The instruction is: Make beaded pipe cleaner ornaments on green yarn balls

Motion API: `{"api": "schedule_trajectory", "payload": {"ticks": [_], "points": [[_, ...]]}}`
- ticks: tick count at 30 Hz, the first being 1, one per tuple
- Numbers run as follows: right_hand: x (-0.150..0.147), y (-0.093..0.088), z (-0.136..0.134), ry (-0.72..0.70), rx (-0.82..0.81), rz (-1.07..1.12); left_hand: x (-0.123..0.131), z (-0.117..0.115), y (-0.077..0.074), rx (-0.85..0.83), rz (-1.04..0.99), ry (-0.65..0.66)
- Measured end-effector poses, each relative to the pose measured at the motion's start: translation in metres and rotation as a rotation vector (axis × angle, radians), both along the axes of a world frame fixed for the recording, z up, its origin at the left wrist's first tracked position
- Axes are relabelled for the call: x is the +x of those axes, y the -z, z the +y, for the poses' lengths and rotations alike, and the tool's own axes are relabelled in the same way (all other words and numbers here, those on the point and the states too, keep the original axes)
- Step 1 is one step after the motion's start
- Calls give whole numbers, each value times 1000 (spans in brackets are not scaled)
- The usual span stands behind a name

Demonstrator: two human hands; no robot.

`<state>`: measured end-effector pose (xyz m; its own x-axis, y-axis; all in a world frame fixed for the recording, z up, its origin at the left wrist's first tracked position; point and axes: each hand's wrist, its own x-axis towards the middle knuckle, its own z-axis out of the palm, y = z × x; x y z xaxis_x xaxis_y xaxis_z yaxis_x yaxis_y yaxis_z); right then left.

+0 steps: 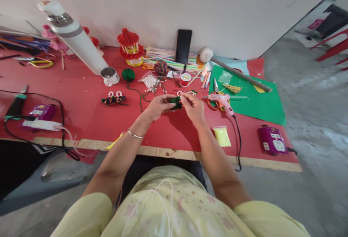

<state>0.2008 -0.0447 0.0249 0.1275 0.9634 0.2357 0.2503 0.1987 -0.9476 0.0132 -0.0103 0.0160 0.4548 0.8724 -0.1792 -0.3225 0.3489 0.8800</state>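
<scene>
Over the red table, my left hand (159, 107) is closed with its fingertips on a small dark green yarn piece (176, 102). My right hand (194, 109) pinches the other side of it, near a short loop of white beads (178, 93) at its top. My fingers partly hide the piece. To the left lie multicoloured yarn pieces (113, 100) topped with similar bead loops. A green yarn ball (128, 74) trails a strand towards my hands. Just beyond them are a bag of white beads (150, 81) and a red thread spool (185, 80).
Right of my hands lies a pink glue gun (223, 101), its black cord running over the table edge, with scissors (216, 86) behind it. A tall white bottle (78, 41) and a cup (110, 76) stand left. A phone (183, 46) leans on the wall.
</scene>
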Motion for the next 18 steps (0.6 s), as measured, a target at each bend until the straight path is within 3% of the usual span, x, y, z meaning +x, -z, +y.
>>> {"api": "schedule_trajectory", "payload": {"ticks": [8,18], "points": [[0,-1,-1,-2,-5,46,0,1,1,-12,-11,-33],[0,1,0,-9,19,-114,1,0,2,18,-9,-12]]}}
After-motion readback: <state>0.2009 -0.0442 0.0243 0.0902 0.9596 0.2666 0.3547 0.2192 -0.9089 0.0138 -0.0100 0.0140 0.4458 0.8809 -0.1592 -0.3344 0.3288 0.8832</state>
